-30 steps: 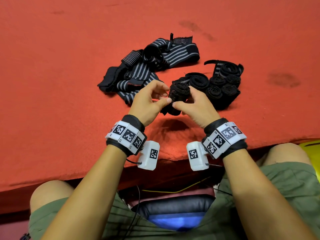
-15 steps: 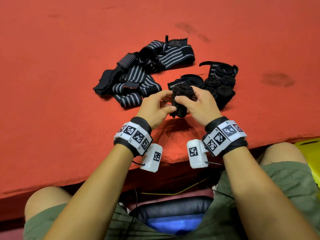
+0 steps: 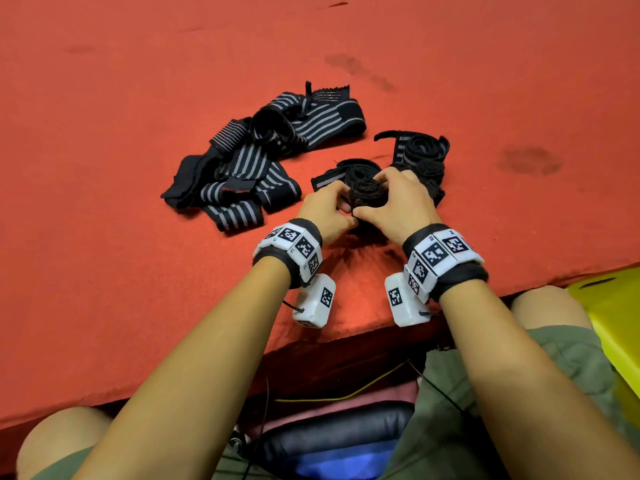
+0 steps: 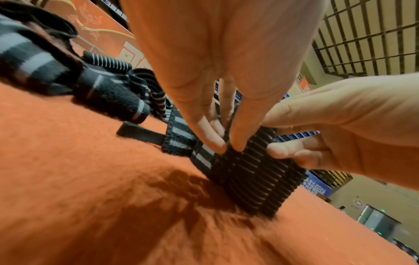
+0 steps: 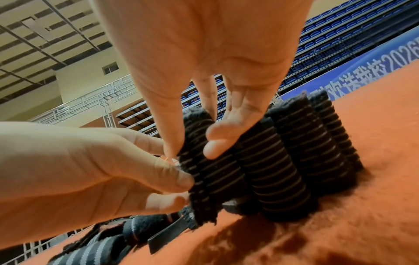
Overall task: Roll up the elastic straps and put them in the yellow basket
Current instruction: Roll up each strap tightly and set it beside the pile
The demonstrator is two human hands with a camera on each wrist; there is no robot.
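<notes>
Step in hand: finishing a roll. Both hands pinch one rolled strap (image 3: 367,194), standing on end on the red felt surface (image 3: 138,306), just beside the finished rolls (image 3: 427,161). Left hand (image 3: 323,211) grip: fingertips (image 4: 215,143) pinched on the roll's side. Right hand (image 3: 398,202) grip: fingers (image 5: 217,143) curled round it, thumb opposite. Loose tail end still trails toward the unrolled pile (image 3: 249,164).

Next, likely: wrap the tail tight, hold tension or it springs open, then carry it right to the yellow basket (image 3: 613,327), at the surface edge by the knee.

Materials: ribbed black elastic with grey stripes, fuzzy edges, compact cylinders. Basket looks like smooth plastic.
</notes>
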